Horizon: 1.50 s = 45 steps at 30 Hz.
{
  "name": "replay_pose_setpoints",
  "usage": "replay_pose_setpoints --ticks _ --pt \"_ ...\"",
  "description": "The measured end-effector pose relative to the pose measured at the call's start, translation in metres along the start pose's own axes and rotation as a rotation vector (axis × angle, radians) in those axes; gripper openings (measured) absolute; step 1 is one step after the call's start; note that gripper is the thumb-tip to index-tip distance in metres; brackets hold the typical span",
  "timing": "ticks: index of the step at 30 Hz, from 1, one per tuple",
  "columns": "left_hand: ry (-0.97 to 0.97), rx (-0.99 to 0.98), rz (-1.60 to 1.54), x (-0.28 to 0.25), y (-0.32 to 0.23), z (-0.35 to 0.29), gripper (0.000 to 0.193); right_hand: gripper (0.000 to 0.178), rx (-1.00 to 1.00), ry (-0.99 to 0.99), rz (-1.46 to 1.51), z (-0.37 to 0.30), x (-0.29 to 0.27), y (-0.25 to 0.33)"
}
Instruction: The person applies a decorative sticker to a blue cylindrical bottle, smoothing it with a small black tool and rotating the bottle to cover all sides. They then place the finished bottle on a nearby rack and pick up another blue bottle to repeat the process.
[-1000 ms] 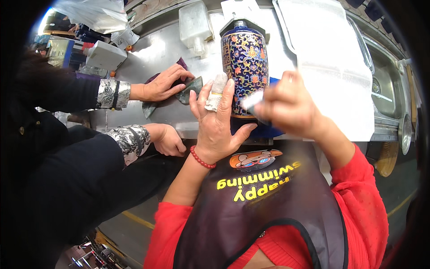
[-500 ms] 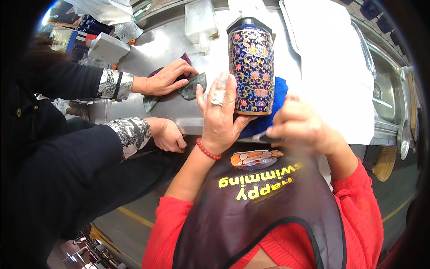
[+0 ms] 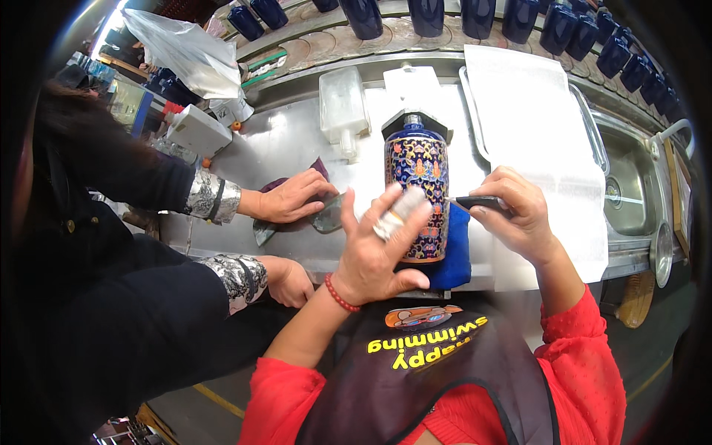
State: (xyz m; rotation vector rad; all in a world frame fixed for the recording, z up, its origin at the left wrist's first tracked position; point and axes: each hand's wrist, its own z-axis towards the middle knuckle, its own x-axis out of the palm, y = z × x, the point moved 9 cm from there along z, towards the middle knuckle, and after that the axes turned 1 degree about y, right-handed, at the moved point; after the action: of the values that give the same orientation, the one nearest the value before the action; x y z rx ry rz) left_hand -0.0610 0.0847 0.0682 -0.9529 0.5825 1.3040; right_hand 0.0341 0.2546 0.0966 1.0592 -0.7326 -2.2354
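A deep-blue bottle (image 3: pixel 417 165), crowded with orange, gold and pale-blue florals, lies on the worktop (image 3: pixel 278 159), plain neck toward twelve o'clock. At seven, the left hand's (image 3: pixel 376 258) grip spreads wide, its contact unclear; at three, the right hand's (image 3: pixel 523 213) pinches a dark-handled tool (image 3: pixel 483 203). Blue cloth (image 3: pixel 460 256) shows at five.

2-line yellow txt (image 3: pixel 429 345) on apron (image 3: pixel 371 397)
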Motion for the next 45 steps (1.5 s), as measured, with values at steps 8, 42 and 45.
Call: replay_pose_setpoints --ticks 8,42,45 --pt "0.008 0.031 0.053 -0.002 0.026 0.053 0.087 0.015 0.039 0.012 0.017 0.007 -0.003 -0.007" --pt "-0.076 -0.18 -0.126 -0.001 0.016 -0.019 0.096 0.015 0.235 0.037 0.21 0.079 0.004 -0.045" --pt "-0.001 -0.082 -0.021 -0.009 0.021 0.016 0.093 0.015 0.332 0.008 0.285 0.057 0.001 -0.052"
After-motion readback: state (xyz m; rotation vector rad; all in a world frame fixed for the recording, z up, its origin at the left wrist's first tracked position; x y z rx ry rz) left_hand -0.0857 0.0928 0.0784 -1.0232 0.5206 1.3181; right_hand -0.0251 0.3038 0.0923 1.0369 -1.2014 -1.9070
